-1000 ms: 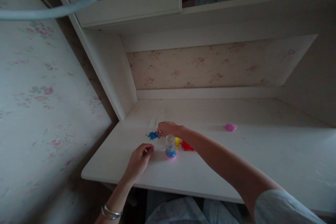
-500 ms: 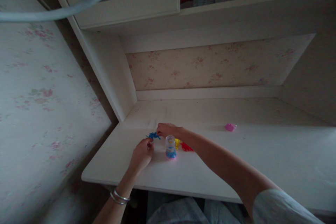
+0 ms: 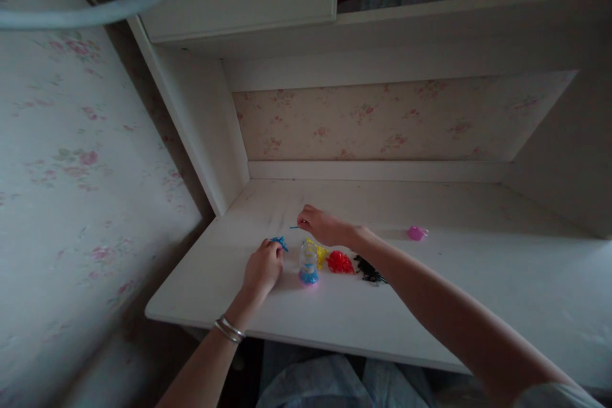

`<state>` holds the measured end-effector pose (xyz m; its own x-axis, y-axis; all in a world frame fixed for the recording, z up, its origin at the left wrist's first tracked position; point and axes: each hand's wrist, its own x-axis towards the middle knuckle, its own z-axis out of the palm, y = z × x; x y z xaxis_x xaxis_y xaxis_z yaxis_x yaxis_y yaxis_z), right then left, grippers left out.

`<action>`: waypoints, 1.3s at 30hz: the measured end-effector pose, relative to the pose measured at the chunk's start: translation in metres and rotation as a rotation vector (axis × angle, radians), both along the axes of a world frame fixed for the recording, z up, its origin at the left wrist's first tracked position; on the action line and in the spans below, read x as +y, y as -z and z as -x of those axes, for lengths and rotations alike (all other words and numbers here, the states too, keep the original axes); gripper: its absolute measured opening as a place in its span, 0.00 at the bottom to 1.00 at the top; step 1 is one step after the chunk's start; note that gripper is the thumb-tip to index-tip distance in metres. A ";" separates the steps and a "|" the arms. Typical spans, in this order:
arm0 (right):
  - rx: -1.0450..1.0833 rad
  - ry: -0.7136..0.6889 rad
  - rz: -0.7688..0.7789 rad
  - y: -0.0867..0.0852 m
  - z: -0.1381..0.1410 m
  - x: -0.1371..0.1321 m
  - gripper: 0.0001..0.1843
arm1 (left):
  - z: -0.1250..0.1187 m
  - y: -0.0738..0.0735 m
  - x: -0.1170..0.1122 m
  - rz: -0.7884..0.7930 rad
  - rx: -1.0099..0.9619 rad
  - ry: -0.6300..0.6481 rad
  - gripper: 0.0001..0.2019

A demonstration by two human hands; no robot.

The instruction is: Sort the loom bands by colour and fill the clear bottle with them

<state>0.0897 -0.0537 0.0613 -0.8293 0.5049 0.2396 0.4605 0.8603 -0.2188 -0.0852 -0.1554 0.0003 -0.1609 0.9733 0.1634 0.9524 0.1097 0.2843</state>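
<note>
My left hand [image 3: 264,266] is closed around a bunch of thin blue strips [image 3: 279,243], whose ends stick out past the fingertips. Further back and to the right, my right hand [image 3: 315,222] pinches one short blue strip [image 3: 294,227] that points left. Between and in front of the hands stands a small clear jar [image 3: 308,261], with blue bits low inside and a pink tint at its base. Just behind it lies a yellow pile [image 3: 321,255] of similar pieces, partly hidden. A red pile [image 3: 340,262] and a black pile [image 3: 369,269] continue to the right, the black one partly under my right forearm.
A small pink object [image 3: 417,233] lies on the white desk [image 3: 478,293] to the right. Above is a cabinet shelf [image 3: 454,9] with several bottles. A pale curved tube [image 3: 109,11] crosses the upper left, and a side panel [image 3: 196,127] bounds the desk there.
My right hand has drawn away from the blue bunch, moving right and back with a single strip. My left hand keeps the bunch. The red and black piles now show more.
</note>
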 end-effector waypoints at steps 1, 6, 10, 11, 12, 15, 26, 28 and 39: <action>0.061 0.002 0.001 -0.006 -0.007 -0.007 0.10 | 0.000 0.000 0.000 -0.001 0.012 0.000 0.11; 0.154 0.032 -0.097 -0.029 -0.041 -0.048 0.11 | 0.000 0.000 0.001 0.014 0.079 0.022 0.12; 0.016 0.004 -0.259 -0.037 -0.056 -0.067 0.09 | 0.003 -0.006 0.001 0.078 0.172 0.008 0.12; -0.010 -0.008 -0.306 -0.038 -0.057 -0.068 0.08 | 0.003 -0.007 0.002 0.087 0.192 0.001 0.12; -0.028 -0.016 -0.354 -0.039 -0.058 -0.069 0.08 | 0.004 -0.009 0.002 0.092 0.209 -0.004 0.13; -0.066 -0.036 -0.482 -0.043 -0.058 -0.071 0.08 | 0.006 -0.013 0.002 0.082 0.241 -0.003 0.13; -0.030 -0.092 -0.543 -0.044 -0.056 -0.074 0.09 | 0.008 -0.030 -0.008 -0.144 0.056 0.032 0.14; 0.030 -0.049 -0.491 -0.039 -0.060 -0.074 0.10 | 0.005 -0.041 -0.014 -0.234 -0.024 0.095 0.13; 0.487 0.215 0.016 0.023 -0.072 -0.091 0.12 | -0.035 -0.099 -0.054 -0.382 0.157 0.359 0.09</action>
